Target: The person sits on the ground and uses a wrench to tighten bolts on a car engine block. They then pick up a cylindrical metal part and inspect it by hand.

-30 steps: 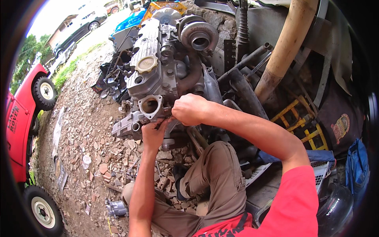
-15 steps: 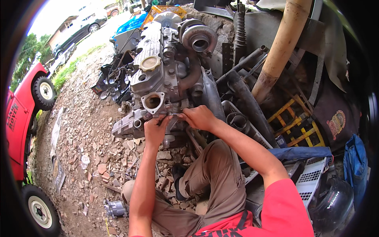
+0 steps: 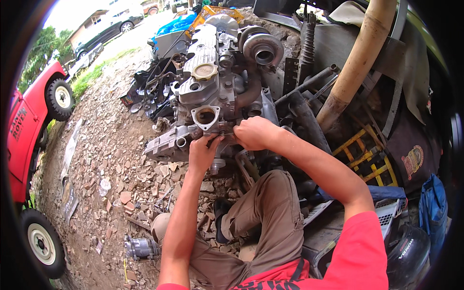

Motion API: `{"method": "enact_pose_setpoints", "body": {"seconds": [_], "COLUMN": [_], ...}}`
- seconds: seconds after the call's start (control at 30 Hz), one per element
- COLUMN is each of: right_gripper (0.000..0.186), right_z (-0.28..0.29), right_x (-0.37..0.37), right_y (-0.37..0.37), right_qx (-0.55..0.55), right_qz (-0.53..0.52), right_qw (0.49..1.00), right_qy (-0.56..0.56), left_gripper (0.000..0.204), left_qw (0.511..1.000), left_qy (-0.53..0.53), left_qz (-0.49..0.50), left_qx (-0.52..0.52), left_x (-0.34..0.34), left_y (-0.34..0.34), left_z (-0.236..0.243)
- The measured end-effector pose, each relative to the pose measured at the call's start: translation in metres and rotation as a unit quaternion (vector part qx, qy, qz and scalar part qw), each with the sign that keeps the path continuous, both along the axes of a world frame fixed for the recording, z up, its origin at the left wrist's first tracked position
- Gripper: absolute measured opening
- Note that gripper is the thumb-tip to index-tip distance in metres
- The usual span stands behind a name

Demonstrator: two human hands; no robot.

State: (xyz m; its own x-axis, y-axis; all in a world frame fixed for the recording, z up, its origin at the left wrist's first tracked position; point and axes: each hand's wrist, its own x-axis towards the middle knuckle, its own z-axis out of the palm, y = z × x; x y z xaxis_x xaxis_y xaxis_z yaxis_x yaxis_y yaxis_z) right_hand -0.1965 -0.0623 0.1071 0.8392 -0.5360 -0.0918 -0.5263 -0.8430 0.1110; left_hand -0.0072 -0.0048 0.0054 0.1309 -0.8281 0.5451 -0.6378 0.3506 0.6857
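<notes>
A grey metal engine (image 3: 200, 52) stands on the ground before me, with a round tan filler cap (image 3: 205, 71) on top and a turbocharger (image 3: 264, 44) at its far right. My left hand (image 3: 202, 151) is closed just below the three-cornered flange (image 3: 195, 117) on the engine's near end, its thumb and finger pinched at a small part too hidden to name. Beside it, my right hand (image 3: 253, 133) is curled shut against the engine's near right side. Whatever lies inside its fingers is hidden. Below the hands shows a round metal pulley (image 3: 217, 166).
Broken stone covers the ground, with a loose cylindrical metal part (image 3: 140, 247) near my leg. A bamboo pole (image 3: 355, 63) leans at right, among pipes and a yellow crate (image 3: 355, 141). A red vehicle (image 3: 26, 130) stands at left.
The view has shifted, so the engine sits farther right and slightly lower or higher by part. My right hand has turned more into a fist; the thin silver piece between my hands shows less.
</notes>
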Motion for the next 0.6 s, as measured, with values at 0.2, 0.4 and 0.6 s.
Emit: {"method": "enact_pose_setpoints", "body": {"seconds": [0.2,0.4,0.6], "right_gripper": [0.016,0.015,0.014], "right_z": [0.027,0.036,0.052], "right_x": [0.019,0.024,0.042], "right_y": [0.003,-0.001,-0.004], "right_qx": [0.026,0.025,0.055], "right_qz": [-0.008,0.008,0.0], "right_qw": [0.996,0.996,0.995], "right_qy": [0.081,0.081,0.084], "left_gripper": [0.018,0.026,0.033], "left_qw": [1.0,0.999,0.998], "left_qy": [0.03,-0.001,-0.038], "left_qz": [-0.009,0.02,0.042], "left_qx": [0.004,0.038,0.034], "left_x": [0.002,0.002,-0.003], "left_y": [-0.005,-0.003,-0.004], "left_z": [-0.004,-0.001,0.002]}}
